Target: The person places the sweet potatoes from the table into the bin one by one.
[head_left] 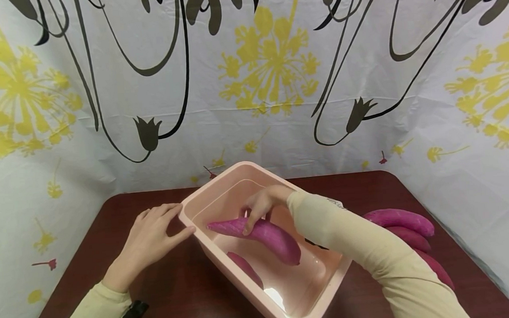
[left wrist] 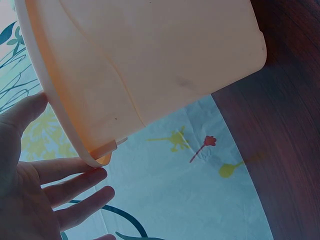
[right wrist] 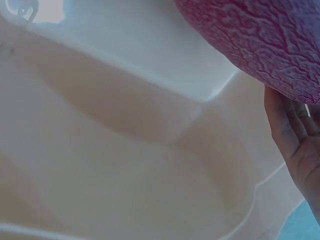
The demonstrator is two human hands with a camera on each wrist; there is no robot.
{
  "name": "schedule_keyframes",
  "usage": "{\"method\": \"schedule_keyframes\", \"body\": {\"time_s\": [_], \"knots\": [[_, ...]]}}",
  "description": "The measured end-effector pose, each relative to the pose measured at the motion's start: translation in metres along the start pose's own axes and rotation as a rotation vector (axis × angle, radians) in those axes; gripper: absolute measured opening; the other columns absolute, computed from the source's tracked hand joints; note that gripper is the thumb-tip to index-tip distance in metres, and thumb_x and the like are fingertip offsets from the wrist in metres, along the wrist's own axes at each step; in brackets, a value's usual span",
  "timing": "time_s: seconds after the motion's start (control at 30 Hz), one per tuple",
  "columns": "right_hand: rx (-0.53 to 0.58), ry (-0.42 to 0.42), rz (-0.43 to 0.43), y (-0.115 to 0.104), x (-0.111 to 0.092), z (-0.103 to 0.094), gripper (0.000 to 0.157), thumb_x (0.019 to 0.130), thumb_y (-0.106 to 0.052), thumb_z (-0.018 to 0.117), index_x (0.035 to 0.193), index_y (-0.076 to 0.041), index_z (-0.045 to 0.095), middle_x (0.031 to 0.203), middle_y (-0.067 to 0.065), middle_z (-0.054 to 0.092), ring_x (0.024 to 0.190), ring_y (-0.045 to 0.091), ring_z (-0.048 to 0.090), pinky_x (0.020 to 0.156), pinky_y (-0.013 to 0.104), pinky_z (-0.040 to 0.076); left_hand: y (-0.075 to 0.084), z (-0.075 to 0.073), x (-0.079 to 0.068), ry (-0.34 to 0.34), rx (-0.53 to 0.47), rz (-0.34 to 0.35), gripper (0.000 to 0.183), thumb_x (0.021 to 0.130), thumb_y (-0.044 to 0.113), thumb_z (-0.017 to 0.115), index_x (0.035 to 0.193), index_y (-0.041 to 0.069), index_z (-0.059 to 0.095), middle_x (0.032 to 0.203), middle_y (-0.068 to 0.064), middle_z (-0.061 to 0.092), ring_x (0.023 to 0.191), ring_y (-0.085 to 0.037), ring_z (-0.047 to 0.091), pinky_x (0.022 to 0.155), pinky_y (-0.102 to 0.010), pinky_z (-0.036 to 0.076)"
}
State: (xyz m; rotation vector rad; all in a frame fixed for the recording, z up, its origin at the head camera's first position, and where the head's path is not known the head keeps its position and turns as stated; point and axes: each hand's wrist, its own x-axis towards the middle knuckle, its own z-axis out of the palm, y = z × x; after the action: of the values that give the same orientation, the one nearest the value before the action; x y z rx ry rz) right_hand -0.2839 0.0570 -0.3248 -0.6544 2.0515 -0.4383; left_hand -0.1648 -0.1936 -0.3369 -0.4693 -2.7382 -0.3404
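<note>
My right hand (head_left: 261,206) reaches into a pink plastic tub (head_left: 224,243) and grips a purple sweet potato (head_left: 268,236) around its middle. The sweet potato is held across the tub's inside, its thin end to the left. In the right wrist view its wrinkled skin (right wrist: 260,45) shows close up above the fingers. A second sweet potato (head_left: 245,269) lies in the tub along the left wall, partly hidden by that wall. My left hand (head_left: 152,236) touches the tub's left rim near the corner, thumb and index finger on the edge, the other fingers (left wrist: 82,207) extended.
Several more sweet potatoes (head_left: 400,220) lie side by side at the right of the dark brown table (head_left: 174,285), partly behind my right sleeve (head_left: 364,244). A white patterned cloth (head_left: 253,144) hangs behind the table and at its sides.
</note>
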Motion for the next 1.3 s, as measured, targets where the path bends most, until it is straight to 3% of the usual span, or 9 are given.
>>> {"method": "schedule_keyframes", "body": {"time_s": [0.77,1.3], "knots": [[-0.039,-0.03,0.114,0.02,0.019,0.017,0.037,0.079,-0.02,0.07,0.11,-0.01,0.051,0.099,0.004,0.053,0.09,0.016,0.055,0.073,0.033,0.051,0.0,0.0,0.0,0.004,0.004,0.016,0.062,0.079,0.047,0.064,0.118,-0.001,0.059,0.115,-0.014,0.057,0.103,-0.033,0.053,0.089,-0.055,0.035],[-0.047,-0.059,0.134,0.018,0.029,0.031,0.037,0.079,-0.017,0.07,0.11,-0.009,0.051,0.099,0.004,0.051,0.093,0.018,0.054,0.074,0.035,0.052,-0.001,0.0,0.001,0.0,0.007,0.012,0.062,0.079,0.047,0.063,0.118,0.0,0.059,0.116,-0.014,0.057,0.104,-0.034,0.053,0.09,-0.055,0.034]]}}
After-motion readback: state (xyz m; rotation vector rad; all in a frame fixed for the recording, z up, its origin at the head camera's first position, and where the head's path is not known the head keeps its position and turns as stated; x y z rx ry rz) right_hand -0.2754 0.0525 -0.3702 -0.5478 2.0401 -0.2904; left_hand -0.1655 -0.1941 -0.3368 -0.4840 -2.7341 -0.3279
